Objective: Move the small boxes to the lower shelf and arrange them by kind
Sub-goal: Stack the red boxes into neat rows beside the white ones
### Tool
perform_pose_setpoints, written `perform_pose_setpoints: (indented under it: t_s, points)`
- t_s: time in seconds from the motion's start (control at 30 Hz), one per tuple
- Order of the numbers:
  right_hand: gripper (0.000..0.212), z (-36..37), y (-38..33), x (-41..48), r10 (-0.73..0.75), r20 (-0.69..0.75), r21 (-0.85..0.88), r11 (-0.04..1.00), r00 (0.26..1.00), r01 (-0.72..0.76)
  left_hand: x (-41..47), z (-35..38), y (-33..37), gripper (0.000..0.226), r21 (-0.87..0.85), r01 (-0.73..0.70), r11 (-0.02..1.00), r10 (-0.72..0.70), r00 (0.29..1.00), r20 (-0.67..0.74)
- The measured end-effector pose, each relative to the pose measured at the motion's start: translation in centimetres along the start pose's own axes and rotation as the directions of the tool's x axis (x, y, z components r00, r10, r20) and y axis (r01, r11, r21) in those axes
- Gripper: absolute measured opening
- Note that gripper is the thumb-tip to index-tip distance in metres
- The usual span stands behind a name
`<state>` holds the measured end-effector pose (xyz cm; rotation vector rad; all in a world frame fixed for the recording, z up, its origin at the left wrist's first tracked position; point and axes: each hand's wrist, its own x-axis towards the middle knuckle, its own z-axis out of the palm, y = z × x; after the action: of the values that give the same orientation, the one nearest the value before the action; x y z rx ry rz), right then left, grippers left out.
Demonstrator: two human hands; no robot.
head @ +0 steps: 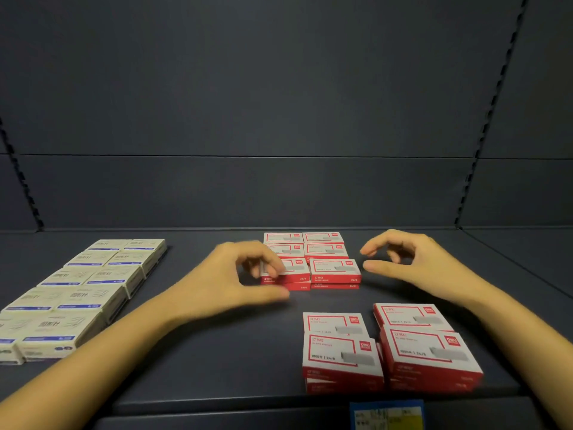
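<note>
My left hand (235,274) and right hand (412,259) hover over the shelf (217,352), fingers curled but parted and holding nothing; my left fingers (273,268) overlap the left stack of the far red boxes (335,271), though contact cannot be confirmed through the blur. The near red boxes (341,352) sit at the shelf's front right, their stacks skewed and close to the edge. The cream boxes (93,274) form two tidy rows on the left, well apart. Likely risks: a forearm sweeping back could knock the near stacks off the lip; squeezing the far stacks from both sides may shear the upper layer; the label (387,414) marks how little margin remains.
</note>
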<state>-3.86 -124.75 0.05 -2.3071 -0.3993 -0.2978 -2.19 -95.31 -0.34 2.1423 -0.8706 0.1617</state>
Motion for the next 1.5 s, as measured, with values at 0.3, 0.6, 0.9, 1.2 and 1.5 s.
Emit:
perform_pose_setpoints:
  t_s: [0.3,0.6,0.9,1.2,1.5]
  points:
    - [0.026,-2.5,-4.7,-3.2,-0.131,0.332,-0.106,0.979,0.934,0.175,-1.0,1.9,1.0,0.040,0.042,-0.044,0.998,0.027,0.941,0.338]
    - [0.064,-0.7,-7.7,-4.8,-0.072,0.483,-0.489,0.805,0.873,0.337,-0.8,2.3,0.7,0.036,0.069,-0.058,0.996,0.029,0.929,0.370]
    - [0.052,0.6,-7.9,-4.6,-0.154,0.426,-0.577,0.712,0.891,0.399,-0.9,2.8,0.6,0.030,0.095,-0.119,0.988,0.081,0.940,0.330]
    - [0.038,-1.6,-8.0,-1.6,-0.047,0.288,-0.536,0.820,0.957,0.202,-0.9,3.4,0.5,0.024,0.271,-0.217,0.938,0.158,0.962,0.223]
    - [0.037,-0.9,-5.3,0.4,0.085,0.305,-0.563,0.819,0.948,0.107,-1.9,0.3,-1.7,0.029,0.417,-0.122,0.901,0.075,0.989,0.129]
